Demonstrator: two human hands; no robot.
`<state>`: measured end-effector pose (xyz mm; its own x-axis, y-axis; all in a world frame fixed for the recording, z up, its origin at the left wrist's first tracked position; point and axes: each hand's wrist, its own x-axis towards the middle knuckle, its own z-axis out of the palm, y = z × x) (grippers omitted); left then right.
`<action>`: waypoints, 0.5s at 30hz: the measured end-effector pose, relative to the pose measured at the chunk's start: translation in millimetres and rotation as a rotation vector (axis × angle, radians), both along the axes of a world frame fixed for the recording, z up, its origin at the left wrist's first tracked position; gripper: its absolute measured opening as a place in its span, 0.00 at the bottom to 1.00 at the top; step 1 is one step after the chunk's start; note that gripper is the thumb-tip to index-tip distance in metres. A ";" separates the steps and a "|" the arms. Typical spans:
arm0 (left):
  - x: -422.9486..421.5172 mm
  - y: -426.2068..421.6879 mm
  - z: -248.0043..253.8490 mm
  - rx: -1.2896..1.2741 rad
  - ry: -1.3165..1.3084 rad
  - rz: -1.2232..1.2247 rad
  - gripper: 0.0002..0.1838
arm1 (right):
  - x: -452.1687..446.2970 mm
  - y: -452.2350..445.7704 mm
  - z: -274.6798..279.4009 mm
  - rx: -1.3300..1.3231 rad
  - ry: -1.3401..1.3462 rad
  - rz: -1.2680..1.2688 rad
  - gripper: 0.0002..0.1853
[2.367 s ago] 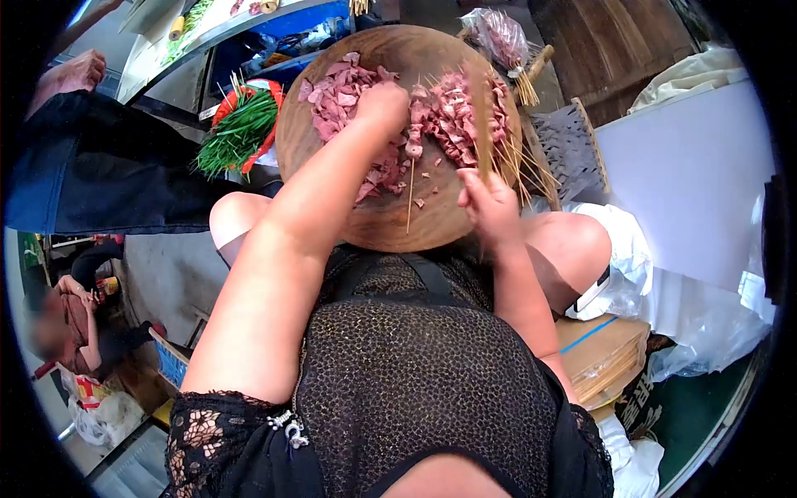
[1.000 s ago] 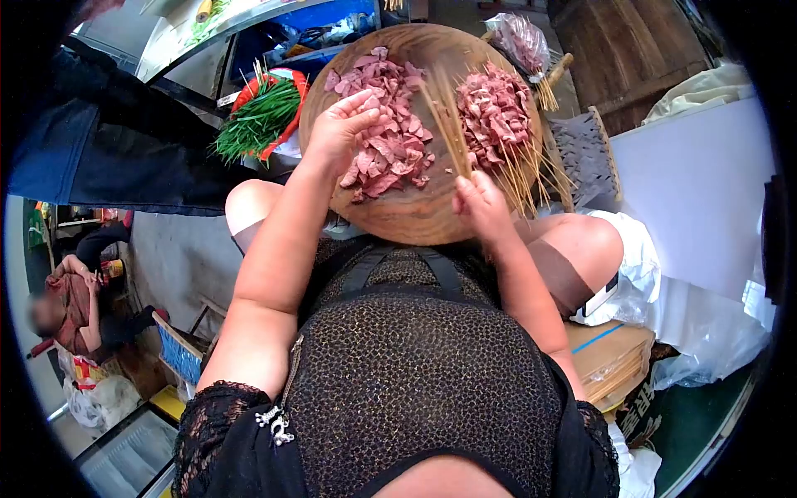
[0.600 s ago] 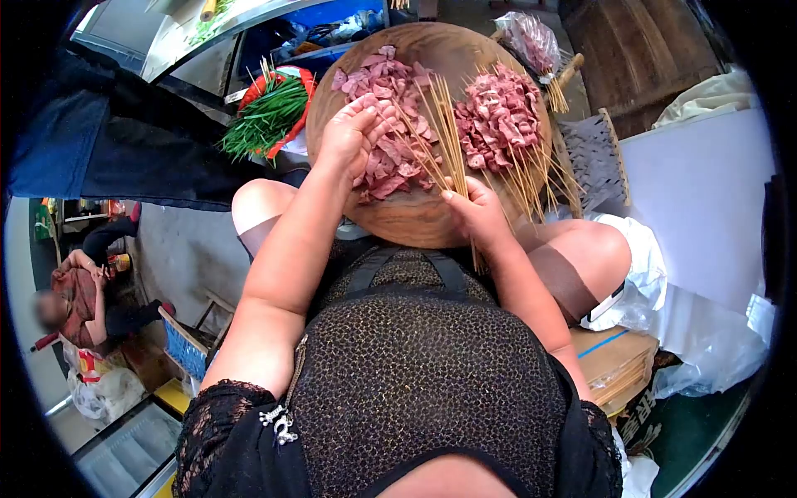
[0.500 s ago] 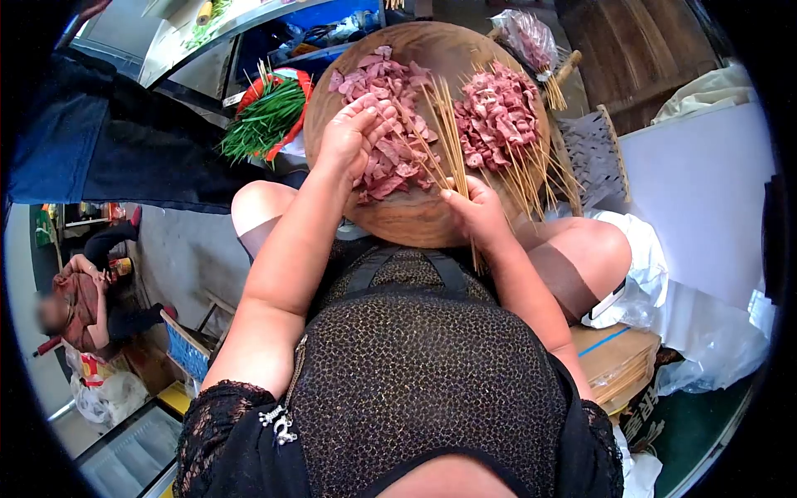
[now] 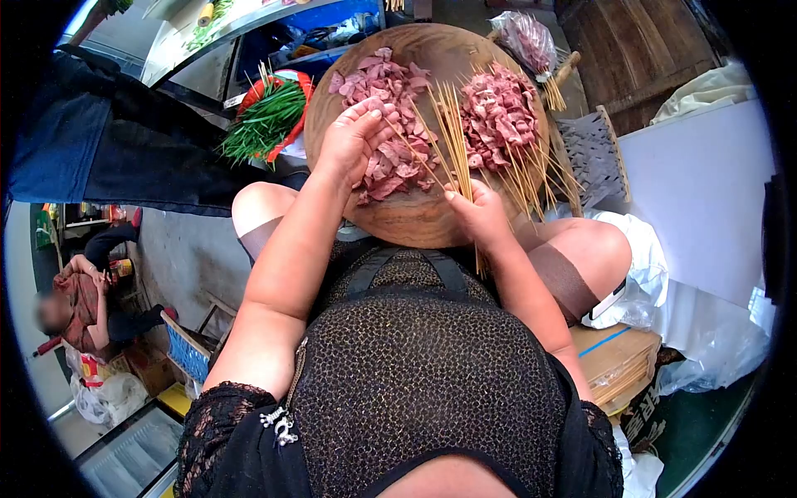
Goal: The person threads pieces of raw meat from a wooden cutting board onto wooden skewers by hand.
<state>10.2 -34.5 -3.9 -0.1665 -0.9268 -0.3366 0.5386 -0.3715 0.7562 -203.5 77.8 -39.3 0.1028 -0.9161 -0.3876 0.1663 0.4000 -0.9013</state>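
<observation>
A round wooden board [image 5: 415, 226] lies across my lap, bearing a loose pile of pink-red raw meat slices [image 5: 390, 170] on its left. My left hand [image 5: 359, 137] is over this pile, thumb and fingers pinched together; I cannot make out what is in them. One thin skewer slants from my right hand up to these fingertips. My right hand [image 5: 480, 212] is closed around a bundle of bare bamboo skewers [image 5: 455, 141], their upper ends fanned out over the board. Right of the bundle lies a heap of skewered meat [image 5: 501, 112], its sticks pointing down and right.
Green leafy stalks [image 5: 270, 116] in a red bag stand left of the board. A plastic bag of skewered meat [image 5: 529, 41] is beyond its upper right. Cardboard [image 5: 618, 365] lies by my right side. Another person [image 5: 83, 299] sits at far left.
The skewer between my hands has shifted slightly, and the bundle's upper ends are spread a little wider. My right hand has moved very slightly; my left hand stays nearly in place.
</observation>
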 end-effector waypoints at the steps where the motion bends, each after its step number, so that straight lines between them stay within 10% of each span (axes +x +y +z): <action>1: 0.0 0.5 0.3 0.015 0.013 -0.003 0.11 | 0.4 0.3 -0.1 -0.001 0.000 0.000 0.10; 15: 5.5 -0.4 25.4 -0.022 -0.096 -0.249 0.16 | -2.5 2.4 7.6 -0.097 0.068 -0.021 0.08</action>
<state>15.7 -34.9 21.4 -0.3584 -0.8685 -0.3423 0.3585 -0.4666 0.8085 -205.9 80.2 -31.7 0.0596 -0.9514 -0.3022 0.1105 0.3071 -0.9452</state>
